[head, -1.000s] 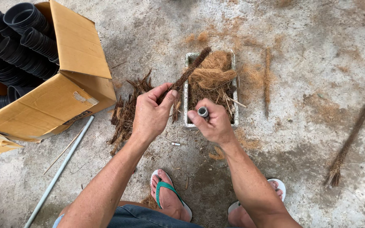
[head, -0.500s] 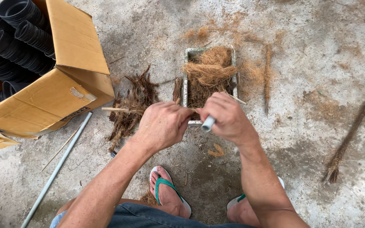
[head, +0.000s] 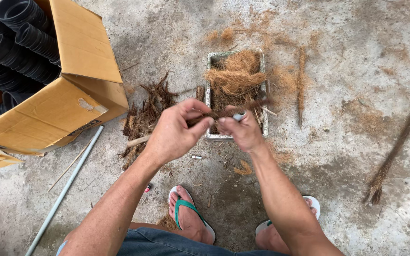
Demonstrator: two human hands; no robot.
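The left hand [head: 174, 135] pinches one end of a dark fibre strip [head: 228, 111] between thumb and fingers; the right hand [head: 245, 132] closes on the strip a little further along, a small grey tube [head: 238, 115] held at its fingertips. The strip runs from the left grip rightward past the right hand, just above the near edge of the grey tray [head: 210, 85] of coconut fibre. Left of the tray lies a pile of dark husk pieces [head: 143, 116]; farther left, a cardboard box [head: 67, 106] of stacked black pots [head: 20, 52]. Well right of the tray lies a fibre stalk [head: 390, 159]
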